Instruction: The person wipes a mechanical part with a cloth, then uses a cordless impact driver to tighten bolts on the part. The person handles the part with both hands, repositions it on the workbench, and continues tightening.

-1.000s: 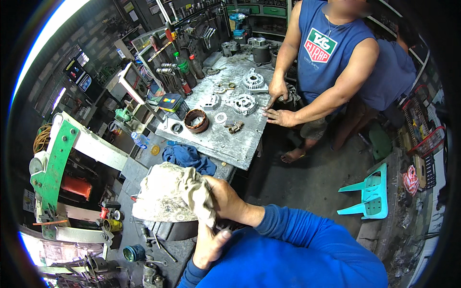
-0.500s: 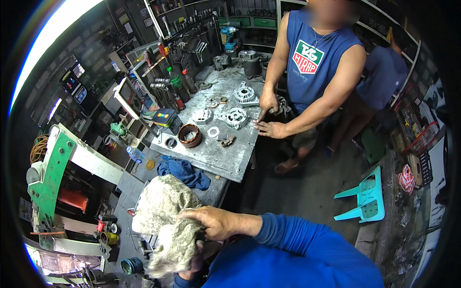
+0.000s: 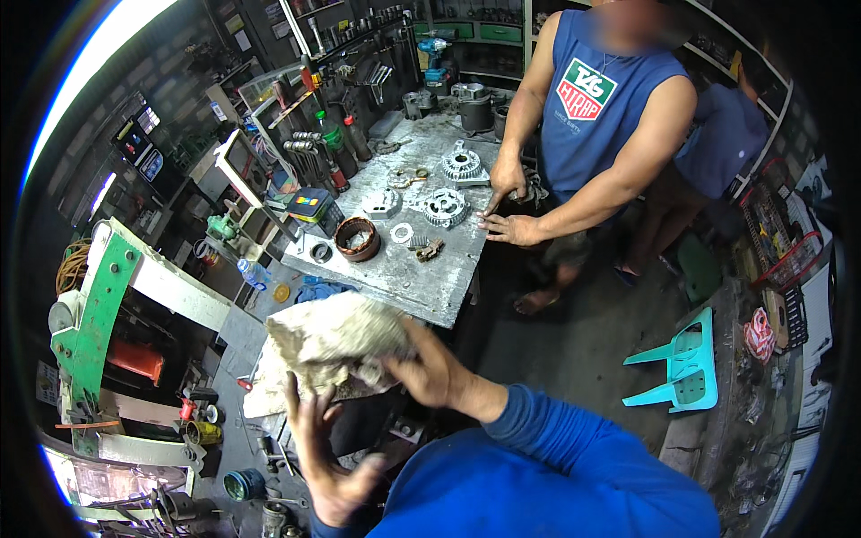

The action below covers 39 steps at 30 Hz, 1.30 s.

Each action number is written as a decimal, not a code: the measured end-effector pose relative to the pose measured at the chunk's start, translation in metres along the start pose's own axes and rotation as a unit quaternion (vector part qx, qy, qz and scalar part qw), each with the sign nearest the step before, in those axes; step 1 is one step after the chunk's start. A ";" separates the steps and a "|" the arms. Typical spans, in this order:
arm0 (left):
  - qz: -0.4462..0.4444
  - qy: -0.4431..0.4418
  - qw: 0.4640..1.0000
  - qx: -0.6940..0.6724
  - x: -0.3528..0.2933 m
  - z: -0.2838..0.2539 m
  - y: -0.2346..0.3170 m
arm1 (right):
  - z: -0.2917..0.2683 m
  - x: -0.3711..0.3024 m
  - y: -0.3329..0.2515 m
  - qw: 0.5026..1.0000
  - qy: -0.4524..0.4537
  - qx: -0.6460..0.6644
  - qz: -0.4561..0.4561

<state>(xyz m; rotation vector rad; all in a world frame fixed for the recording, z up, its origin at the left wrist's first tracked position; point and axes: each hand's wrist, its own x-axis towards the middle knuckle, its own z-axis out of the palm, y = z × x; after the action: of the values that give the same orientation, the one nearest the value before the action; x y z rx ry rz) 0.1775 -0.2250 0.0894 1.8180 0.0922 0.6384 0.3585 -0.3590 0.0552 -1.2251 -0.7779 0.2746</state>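
A pale, patterned rag (image 3: 345, 327) is bunched up in front of me, partly blurred by motion. My right hand (image 3: 435, 369) grips its right side, the thumb toward me. Below the rag's left part, my left hand (image 3: 325, 453) has its fingers spread, the fingertips close to or touching the cloth; I cannot tell which. More pale cloth (image 3: 262, 392) lies beneath on the grey bench, and whether it is one piece with the raised rag is hidden. Behind the rag, a dark blue cloth (image 3: 325, 290) shows in part.
On the metal worktable (image 3: 426, 300) lie a copper-wound ring (image 3: 356, 240), a round finned housing (image 3: 445, 208) and other metal parts. A co-worker in a sleeveless shirt (image 3: 592, 117) leans on its right edge with both hands. A turquoise plastic stool (image 3: 689, 368) lies tipped at right.
The rag has risen and swung away from me, now covering most of the blue cloth. My left hand has come out from under it, fingers spread; my right hand has moved slightly right and away.
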 end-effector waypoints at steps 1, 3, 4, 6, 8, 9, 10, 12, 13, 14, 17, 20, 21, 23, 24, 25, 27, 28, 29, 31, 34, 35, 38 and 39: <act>-0.060 0.038 0.995 -0.068 0.001 -0.006 -0.005 | 0.006 -0.006 -0.007 0.996 -0.081 0.030 -0.007; -0.087 0.053 0.981 -0.164 0.005 -0.011 -0.019 | 0.019 -0.016 -0.020 0.970 -0.205 -0.116 -0.065; -0.080 0.056 0.981 -0.167 0.008 -0.015 -0.024 | 0.028 -0.020 -0.023 0.955 -0.273 -0.109 -0.030; -0.102 0.090 0.978 -0.161 0.015 -0.012 -0.037 | 0.042 -0.018 -0.021 0.912 -0.377 -0.157 0.022; -0.102 0.140 0.972 -0.156 0.021 -0.005 -0.046 | 0.047 -0.015 -0.012 0.909 -0.375 -0.179 0.033; -0.098 0.146 0.971 -0.161 0.023 -0.001 -0.050 | 0.051 -0.019 -0.008 0.933 -0.325 -0.154 0.010; -0.130 0.159 0.966 -0.160 0.027 0.002 -0.055 | 0.055 -0.021 -0.002 0.954 -0.277 -0.113 -0.012; -0.112 0.155 0.970 -0.147 0.035 0.006 -0.062 | 0.058 -0.025 0.008 0.973 -0.202 -0.102 -0.037; -0.089 0.159 0.976 -0.120 0.039 0.007 -0.064 | 0.057 -0.026 0.012 0.976 -0.190 -0.093 -0.042; -0.084 0.173 0.978 -0.086 0.042 0.005 -0.064 | 0.055 -0.028 0.014 0.975 -0.153 -0.141 -0.078; -0.021 0.233 0.945 0.230 0.051 -0.007 -0.055 | 0.040 -0.028 0.012 0.967 -0.073 -0.199 -0.140; 0.023 0.248 0.944 0.217 0.064 -0.024 -0.041 | 0.028 -0.026 0.006 0.963 -0.036 -0.220 -0.154; 0.044 0.245 0.948 0.199 0.067 -0.028 -0.038 | 0.027 -0.025 0.006 0.953 -0.027 -0.250 -0.169; 0.016 0.149 0.919 0.366 0.071 -0.028 -0.039 | 0.032 -0.024 0.010 0.928 -0.064 -0.318 -0.183; -0.017 0.068 0.908 0.413 0.071 -0.024 -0.044 | 0.039 -0.024 0.014 0.910 -0.108 -0.347 -0.199; -0.002 0.030 0.866 0.500 0.071 -0.020 -0.051 | 0.046 -0.024 0.020 0.891 -0.151 -0.374 -0.210; 0.044 0.040 0.800 0.597 0.072 -0.016 -0.068 | 0.059 -0.019 0.036 0.886 -0.186 -0.387 -0.177; 0.040 0.020 0.808 0.587 0.072 -0.019 -0.075 | 0.063 -0.018 0.044 0.886 -0.176 -0.389 -0.178; 0.023 -0.001 0.818 0.575 0.072 -0.023 -0.081 | 0.065 -0.015 0.051 0.885 -0.175 -0.397 -0.172; 0.008 -0.091 0.848 0.523 0.073 -0.041 -0.084 | 0.067 -0.010 0.063 0.898 -0.157 -0.374 -0.170; 0.062 -0.113 0.855 0.503 0.057 -0.061 -0.071 | 0.064 -0.001 0.069 0.895 -0.153 -0.380 -0.177; 0.015 -0.129 0.849 0.513 0.051 -0.065 -0.063 | 0.064 0.001 0.069 0.895 -0.167 -0.385 -0.151; -0.064 -0.189 0.806 0.558 0.028 -0.063 -0.038 | 0.068 0.006 0.066 0.895 -0.160 -0.394 -0.132; -0.077 -0.191 0.807 0.553 0.022 -0.062 -0.030 | 0.070 0.006 0.065 0.892 -0.152 -0.402 -0.140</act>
<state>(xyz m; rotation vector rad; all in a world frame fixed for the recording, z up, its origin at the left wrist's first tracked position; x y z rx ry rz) 0.1746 -0.1535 0.0831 2.9951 0.4018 0.0175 0.3303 -0.2819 0.0072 -1.8405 -1.4088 -0.1253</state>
